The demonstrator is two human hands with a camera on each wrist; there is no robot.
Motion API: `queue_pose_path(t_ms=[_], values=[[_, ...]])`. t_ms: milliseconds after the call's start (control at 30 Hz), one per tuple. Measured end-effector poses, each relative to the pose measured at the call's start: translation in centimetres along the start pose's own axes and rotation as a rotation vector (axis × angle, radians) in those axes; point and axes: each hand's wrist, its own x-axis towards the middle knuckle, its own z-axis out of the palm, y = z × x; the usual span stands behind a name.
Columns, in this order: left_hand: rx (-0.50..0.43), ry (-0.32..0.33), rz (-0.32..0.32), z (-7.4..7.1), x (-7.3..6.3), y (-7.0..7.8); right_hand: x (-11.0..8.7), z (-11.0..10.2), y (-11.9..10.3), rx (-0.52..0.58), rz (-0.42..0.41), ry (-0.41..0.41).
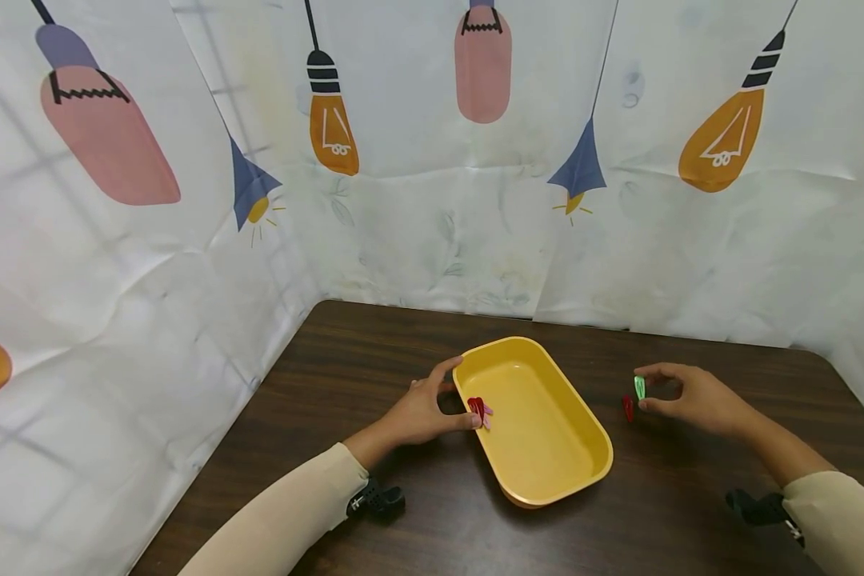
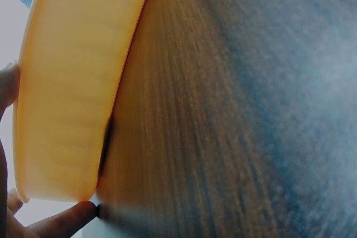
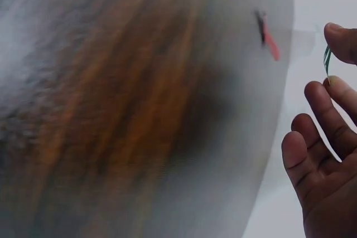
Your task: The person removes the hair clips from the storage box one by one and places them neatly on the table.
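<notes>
Here we see the right hand (image 1: pixel 706 398) pinching a small light-green teardrop-shaped clip (image 1: pixel 640 387) between thumb and index finger, beside a slim red clip (image 1: pixel 628 408) on the dark-brown wood-grain table (image 1: pixel 374 336). Our left hand (image 1: pixel 425 412), thumb and fingers spread, grips a yellow rounded-rectangular plastic tray (image 1: pixel 540 416); red and pink clips (image 1: pixel 478 408) lie inside, by the thumb.

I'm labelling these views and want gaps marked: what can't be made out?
- Head: how many clips make up the red-and-pink cluster; they overlap and are small.
- Left wrist: the inside of the yellow tray, hidden by its outer wall.
- Right wrist: the green clip's broad face, seen nearly edge-on; the red clip's details, blurred; part of the right hand, cut off by the right edge.
</notes>
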Motion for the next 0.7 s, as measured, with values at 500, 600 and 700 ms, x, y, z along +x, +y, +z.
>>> queue_pose_path(t_ms=[500, 600, 700], values=[[-0.001, 0.005, 0.014, 0.0, 0.0, 0.1, -0.2, 1.4, 1.9, -0.043, -0.106, 0.018], [0.004, 0.01, 0.015, -0.1, -0.1, 0.2, -0.1, 1.5, 1.9, -0.058, -0.135, 0.023], [0.005, 0.015, 0.001, -0.1, -0.1, 0.3, -0.1, 1.5, 1.8, -0.071, -0.143, 0.027]])
